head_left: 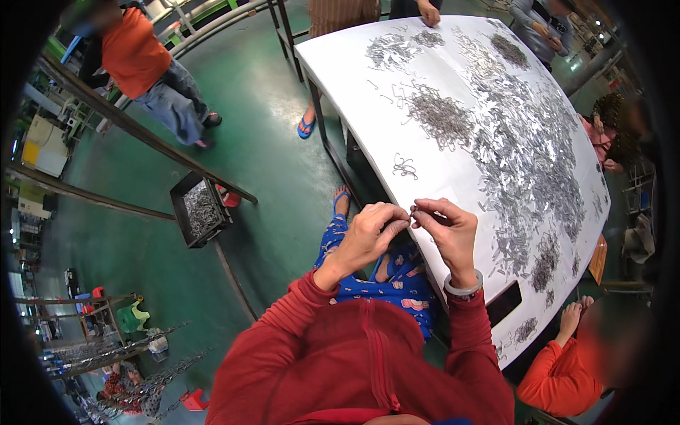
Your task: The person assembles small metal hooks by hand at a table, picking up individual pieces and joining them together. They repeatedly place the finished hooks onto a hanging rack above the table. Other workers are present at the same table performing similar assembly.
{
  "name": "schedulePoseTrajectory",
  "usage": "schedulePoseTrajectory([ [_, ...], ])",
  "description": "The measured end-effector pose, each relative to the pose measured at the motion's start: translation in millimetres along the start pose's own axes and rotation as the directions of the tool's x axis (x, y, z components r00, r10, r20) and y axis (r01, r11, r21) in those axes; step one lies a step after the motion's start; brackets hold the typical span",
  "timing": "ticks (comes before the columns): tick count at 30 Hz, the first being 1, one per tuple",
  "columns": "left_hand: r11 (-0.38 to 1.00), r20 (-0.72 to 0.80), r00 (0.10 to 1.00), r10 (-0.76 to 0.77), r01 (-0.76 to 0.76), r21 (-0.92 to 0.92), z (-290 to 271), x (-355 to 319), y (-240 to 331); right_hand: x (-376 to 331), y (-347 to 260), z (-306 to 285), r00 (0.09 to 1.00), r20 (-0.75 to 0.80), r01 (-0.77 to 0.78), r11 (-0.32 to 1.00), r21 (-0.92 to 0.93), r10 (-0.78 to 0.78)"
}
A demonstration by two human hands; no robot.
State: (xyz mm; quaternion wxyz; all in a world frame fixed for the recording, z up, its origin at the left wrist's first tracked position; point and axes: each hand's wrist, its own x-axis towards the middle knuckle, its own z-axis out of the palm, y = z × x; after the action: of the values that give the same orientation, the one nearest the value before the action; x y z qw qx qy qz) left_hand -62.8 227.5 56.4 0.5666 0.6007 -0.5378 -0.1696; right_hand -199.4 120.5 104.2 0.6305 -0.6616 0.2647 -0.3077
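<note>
At the near left edge of a white table (375,127), my left hand (370,230) and my right hand (453,230) meet fingertip to fingertip. Both are closed in a pinch. Between them is a tiny dark piece, too small to name. A few bent wire hooks (405,167) lie on the tabletop just beyond my hands. Farther off is a dense heap of similar wire hooks (440,117). A wide spread of small shiny metal pieces (528,156) covers the table's middle and right.
A dark phone-like slab (503,303) lies by my right forearm. Left of me, a black crate (200,212) holds metal pieces beside a metal rail (134,131). Co-workers surround the table; one in orange (567,379) sits at right. Another person (145,64) stands at the far left.
</note>
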Motion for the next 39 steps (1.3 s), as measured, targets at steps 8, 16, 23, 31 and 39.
schedulePoseTrajectory([
  [8,1.0,-0.059,0.998,-0.002,0.003,0.015,-6.4,-7.5,-10.6,-2.3,13.9,24.5,0.974,-0.225,0.022,0.994,0.109,0.003],
  [16,0.961,-0.175,0.981,0.081,-0.03,0.276,-10.7,107.1,-98.1,-5.4,-0.9,26.6,0.933,-0.128,-0.324,0.941,0.1,0.335],
  [23,0.644,-0.039,0.999,-0.03,0.049,0.764,74.6,201.2,-177.3,-3.5,-9.5,28.0,0.92,-0.147,-0.337,0.924,0.178,0.364],
  [31,0.711,-0.033,0.998,0.05,-0.012,0.703,87.5,175.8,-187.6,-6.7,-1.6,25.9,0.947,-0.133,-0.26,0.942,0.21,0.291],
  [39,0.955,-0.038,0.995,0.089,-0.074,0.286,23.5,114.2,-105.7,-7.8,21.4,32.3,0.98,-0.106,-0.14,0.961,0.24,0.169],
])
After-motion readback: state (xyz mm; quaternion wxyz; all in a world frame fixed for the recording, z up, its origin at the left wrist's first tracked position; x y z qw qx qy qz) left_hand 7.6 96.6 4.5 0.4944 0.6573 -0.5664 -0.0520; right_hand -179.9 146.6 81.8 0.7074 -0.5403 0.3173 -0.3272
